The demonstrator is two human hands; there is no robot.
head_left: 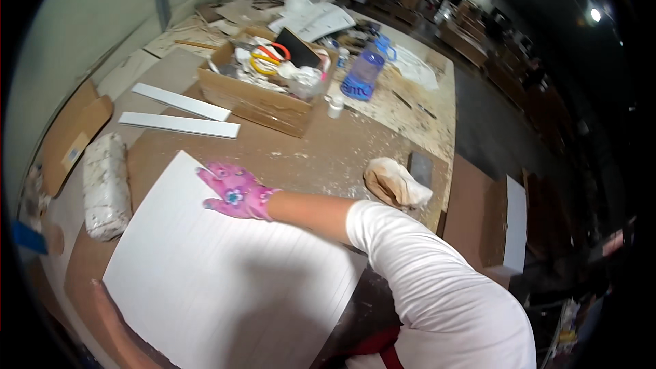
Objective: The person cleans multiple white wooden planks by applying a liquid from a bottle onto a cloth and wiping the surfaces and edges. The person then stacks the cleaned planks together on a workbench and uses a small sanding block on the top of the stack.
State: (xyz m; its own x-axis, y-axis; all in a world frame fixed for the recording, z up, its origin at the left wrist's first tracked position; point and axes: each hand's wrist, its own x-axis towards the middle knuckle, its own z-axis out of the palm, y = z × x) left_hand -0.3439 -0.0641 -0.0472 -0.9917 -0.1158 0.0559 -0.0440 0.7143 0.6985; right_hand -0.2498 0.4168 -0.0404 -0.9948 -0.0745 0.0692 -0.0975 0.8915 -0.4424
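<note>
A large white panel (pixel 225 266) with faint lines lies on the brown-covered table, my shadow across its near part. My right hand (pixel 236 191), in a pink flowered glove, rests on the panel's far edge with fingers spread and nothing held. At the panel's left edge is my left hand (pixel 106 297), seen edge-on and low in the picture. Its fingers are mostly hidden, so its grip does not show. A plastic-wrapped white roll (pixel 107 188) lies beside the panel's left side.
Beyond the panel lie two white strips (pixel 181 125) and a cardboard box (pixel 256 109) holding orange-handled scissors (pixel 272 58) and crumpled material. A blue bottle (pixel 364 72) and a small white bottle (pixel 335 106) stand right of it. A crumpled cloth (pixel 396 183) and grey block (pixel 419 167) sit near the right edge.
</note>
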